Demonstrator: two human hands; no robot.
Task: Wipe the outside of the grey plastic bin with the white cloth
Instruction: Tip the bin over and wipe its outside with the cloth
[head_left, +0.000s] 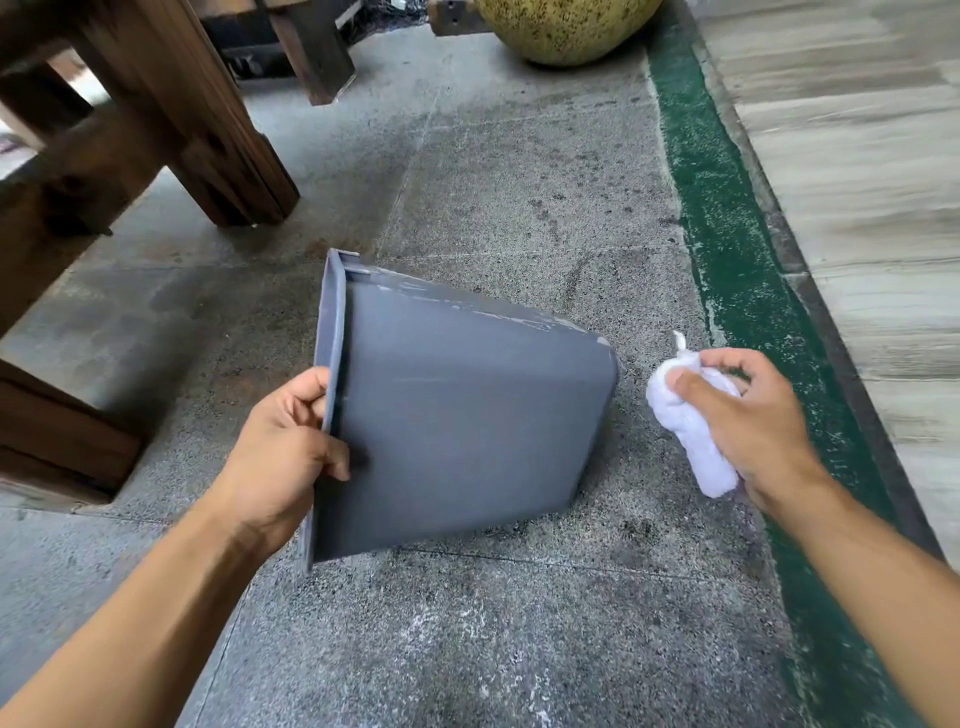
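Note:
The grey plastic bin lies tipped on its side on the concrete floor, its rim to the left and its base to the right. White scuffs run along its upper edge. My left hand grips the rim, thumb on the outer wall. My right hand holds the bunched white cloth just right of the bin's base, a small gap away from it and not touching.
Dark wooden table legs stand at the upper left. A large speckled yellow pot sits at the top. A green painted strip and a grey raised ledge run along the right.

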